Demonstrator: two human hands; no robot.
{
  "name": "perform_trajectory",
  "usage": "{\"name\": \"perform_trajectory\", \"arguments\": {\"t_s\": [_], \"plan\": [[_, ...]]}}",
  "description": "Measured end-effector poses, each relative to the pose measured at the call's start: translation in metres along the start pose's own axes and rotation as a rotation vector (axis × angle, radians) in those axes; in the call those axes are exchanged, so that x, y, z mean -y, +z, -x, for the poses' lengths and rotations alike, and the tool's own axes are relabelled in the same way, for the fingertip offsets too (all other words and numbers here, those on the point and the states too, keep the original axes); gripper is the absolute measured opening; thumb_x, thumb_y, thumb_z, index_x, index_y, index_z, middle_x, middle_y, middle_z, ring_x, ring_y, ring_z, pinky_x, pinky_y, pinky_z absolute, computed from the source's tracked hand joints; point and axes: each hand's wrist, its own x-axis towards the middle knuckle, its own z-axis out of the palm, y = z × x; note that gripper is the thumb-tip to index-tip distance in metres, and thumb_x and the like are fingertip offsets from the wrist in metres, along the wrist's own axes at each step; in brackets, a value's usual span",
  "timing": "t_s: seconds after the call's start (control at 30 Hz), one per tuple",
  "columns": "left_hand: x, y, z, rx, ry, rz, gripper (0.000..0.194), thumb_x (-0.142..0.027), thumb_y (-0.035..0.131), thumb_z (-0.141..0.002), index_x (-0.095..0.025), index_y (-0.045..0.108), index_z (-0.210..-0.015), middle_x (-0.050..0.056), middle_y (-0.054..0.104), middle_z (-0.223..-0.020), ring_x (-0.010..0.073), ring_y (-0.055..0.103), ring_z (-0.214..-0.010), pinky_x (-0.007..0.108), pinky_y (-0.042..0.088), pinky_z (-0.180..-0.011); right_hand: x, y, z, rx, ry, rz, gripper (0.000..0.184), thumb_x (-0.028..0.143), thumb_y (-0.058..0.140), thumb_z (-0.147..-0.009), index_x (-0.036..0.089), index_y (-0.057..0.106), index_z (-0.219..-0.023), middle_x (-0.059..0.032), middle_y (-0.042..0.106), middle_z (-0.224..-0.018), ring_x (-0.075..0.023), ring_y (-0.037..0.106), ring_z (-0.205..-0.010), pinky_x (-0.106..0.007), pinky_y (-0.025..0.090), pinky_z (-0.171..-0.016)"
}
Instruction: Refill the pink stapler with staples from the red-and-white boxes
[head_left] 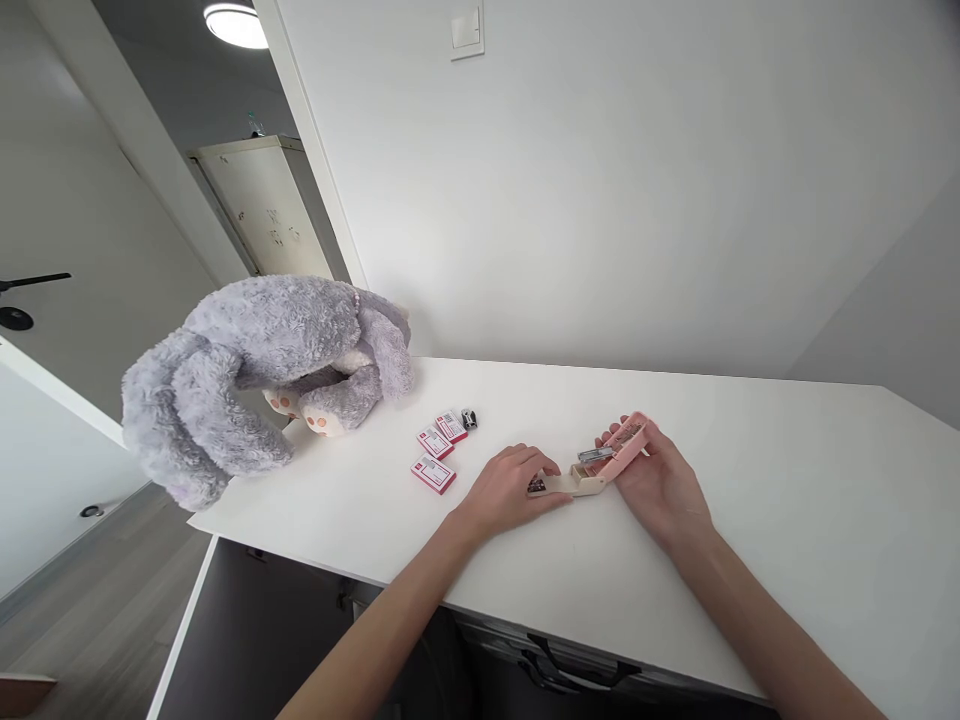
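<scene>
A pink stapler (pixel 600 463) lies swung open on the white table (pixel 787 520), its metal staple track showing. My right hand (pixel 660 480) grips the raised pink top half. My left hand (pixel 510 488) has its fingers curled onto the cream base end, holding it against the table. Three small red-and-white staple boxes (pixel 439 450) lie just left of my left hand. A small dark metal object (pixel 470 419) sits beside the farthest box.
A large grey plush toy (pixel 255 375) slumps over the table's far left corner. The table stands against a white wall; its near edge (pixel 525 610) runs just below my forearms, with dark drawers and a handle (pixel 570 665) underneath. A hallway lies to the left.
</scene>
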Motion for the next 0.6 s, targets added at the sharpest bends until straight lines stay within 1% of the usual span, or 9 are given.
{"name": "perform_trajectory", "arguments": {"t_s": [0.1,0.17,0.33,0.4,0.5,0.6], "plan": [[0.004,0.003,0.0,-0.045,-0.054,-0.028,0.025,-0.044,0.073,-0.091,-0.024,0.065,-0.105,0.004,0.073,-0.103,0.0233,0.067,-0.095,0.04,0.051,-0.089,0.0,-0.004,-0.002,-0.049,-0.025,-0.006,0.022,0.049,0.071,-0.089,0.031,0.068,-0.101,-0.0021,0.067,-0.117,-0.0266,0.064,-0.121,-0.048,0.055,-0.109],[0.007,0.005,0.0,-0.079,-0.093,-0.036,0.023,-0.041,0.072,-0.092,-0.024,0.063,-0.106,0.003,0.072,-0.105,0.0239,0.065,-0.097,0.041,0.05,-0.09,-0.001,-0.006,-0.004,-0.076,-0.038,-0.004,0.024,0.049,0.073,-0.087,0.03,0.069,-0.101,-0.0034,0.069,-0.118,-0.0276,0.064,-0.124,-0.047,0.054,-0.113],[0.013,0.008,0.001,-0.121,-0.155,-0.049,0.02,-0.033,0.07,-0.094,-0.024,0.06,-0.108,0.004,0.07,-0.112,0.0257,0.061,-0.103,0.043,0.048,-0.091,-0.003,-0.013,-0.009,-0.179,-0.046,0.061,0.026,0.045,0.074,-0.084,0.027,0.07,-0.101,-0.0048,0.072,-0.116,-0.0281,0.066,-0.122,-0.047,0.056,-0.111],[0.013,0.009,0.001,-0.134,-0.17,-0.064,0.018,-0.032,0.069,-0.095,-0.023,0.06,-0.109,0.004,0.07,-0.113,0.0263,0.06,-0.105,0.045,0.047,-0.093,-0.003,-0.013,-0.009,-0.237,-0.078,0.153,0.025,0.042,0.075,-0.083,0.026,0.07,-0.102,-0.0043,0.072,-0.117,-0.0273,0.067,-0.121,-0.045,0.056,-0.109],[0.014,0.01,0.001,-0.173,-0.189,-0.094,0.016,-0.029,0.066,-0.097,-0.023,0.059,-0.11,0.005,0.069,-0.114,0.0276,0.058,-0.111,0.047,0.046,-0.097,-0.003,-0.011,-0.004,-0.322,-0.138,0.384,0.028,0.043,0.073,-0.083,0.027,0.07,-0.104,-0.004,0.073,-0.119,-0.0287,0.067,-0.119,-0.044,0.056,-0.103],[0.015,0.01,0.001,-0.211,-0.191,-0.12,0.016,-0.025,0.064,-0.097,-0.023,0.058,-0.111,0.006,0.068,-0.117,0.029,0.055,-0.117,0.048,0.044,-0.101,-0.003,-0.008,0.0,-0.376,-0.123,0.63,0.031,0.047,0.067,-0.085,0.028,0.07,-0.108,-0.0044,0.073,-0.122,-0.0314,0.067,-0.117,-0.047,0.055,-0.098]]}}
